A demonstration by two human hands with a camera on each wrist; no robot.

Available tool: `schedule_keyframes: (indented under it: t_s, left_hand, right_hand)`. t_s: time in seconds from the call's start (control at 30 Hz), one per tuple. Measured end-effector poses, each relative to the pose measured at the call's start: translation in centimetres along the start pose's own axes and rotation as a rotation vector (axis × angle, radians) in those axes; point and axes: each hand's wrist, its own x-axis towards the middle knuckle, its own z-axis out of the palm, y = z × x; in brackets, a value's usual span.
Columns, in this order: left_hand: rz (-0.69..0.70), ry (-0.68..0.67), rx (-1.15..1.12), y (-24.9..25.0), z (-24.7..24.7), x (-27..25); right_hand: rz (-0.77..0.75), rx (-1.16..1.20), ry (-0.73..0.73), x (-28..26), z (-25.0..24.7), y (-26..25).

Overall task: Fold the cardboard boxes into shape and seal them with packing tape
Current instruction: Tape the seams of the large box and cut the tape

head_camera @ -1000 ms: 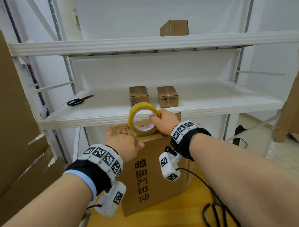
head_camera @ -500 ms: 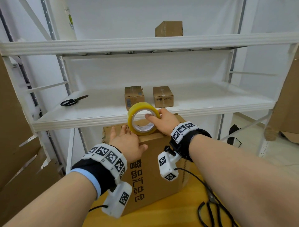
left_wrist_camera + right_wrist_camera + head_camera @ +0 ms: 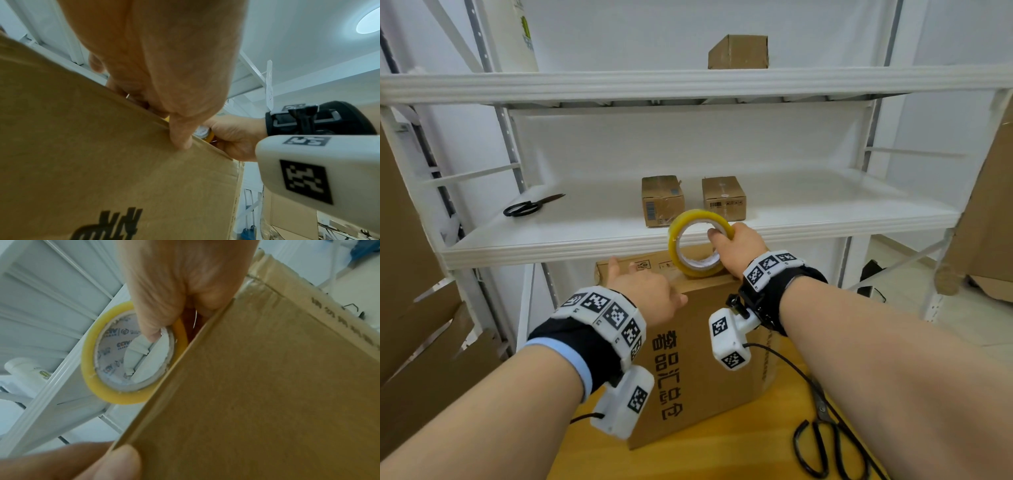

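Observation:
A tall brown cardboard box [image 3: 698, 359] with black print stands upright on the wooden table [image 3: 722, 459]. My left hand [image 3: 643, 291] lies flat on its top, fingers stretched toward the far edge and the thumb [image 3: 180, 138] pressing the near top edge. My right hand [image 3: 736, 245] grips a yellow roll of packing tape [image 3: 697, 272] that stands on edge on the box top, a finger hooked through its core [image 3: 152, 332]. The roll [image 3: 88, 361] sits right of my left hand. The tape strip itself is not discernible on the top.
Black scissors [image 3: 825, 442] and a cable lie on the table at right. The white shelf [image 3: 551, 250] just behind the box holds a second pair of scissors [image 3: 527, 207] and two small boxes [image 3: 662, 200]. Flat cardboard [image 3: 414, 342] leans at left.
My right hand has shifted the tape roll slightly to the right along the box top. The left hand stays pressed on the top. My head has turned a little.

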Motion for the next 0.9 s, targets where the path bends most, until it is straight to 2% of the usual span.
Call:
schedule_keyframes:
  t_s: [0.07,0.23,0.3,0.43,0.6,0.7,0.9]
  left_hand:
    - [-0.006,0.006,0.009,0.0,0.2,0.0]
    - [-0.002,0.030,-0.001,-0.5,0.7,0.1]
    - [-0.010,0.033,-0.019,-0.4,0.8,0.1]
    - [-0.048,0.078,-0.064,-0.3,0.9,0.2]
    - [-0.067,0.246,-0.208,0.7,1.7,1.0]
    - [-0.017,0.172,-0.238,1.1,1.7,1.9]
    - [-0.008,0.092,-0.093,1.5,1.3,2.1]
  right_hand:
    - [0.001,-0.014,0.005,-0.1,0.2,-0.1]
    - [0.006,-0.184,-0.237,0.0,-0.6,-0.3]
    - [-0.003,-0.238,-0.278,0.1,-0.9,-0.5]
    - [-0.016,-0.244,-0.253,0.2,-1.0,-0.7]
    - [-0.019,-0.202,-0.256,-0.1,-0.7,-0.2]
    - [-0.018,-0.181,-0.266,-0.3,-1.0,0.3]
    - [-0.038,-0.230,-0.192,-0.3,-0.7,0.3]
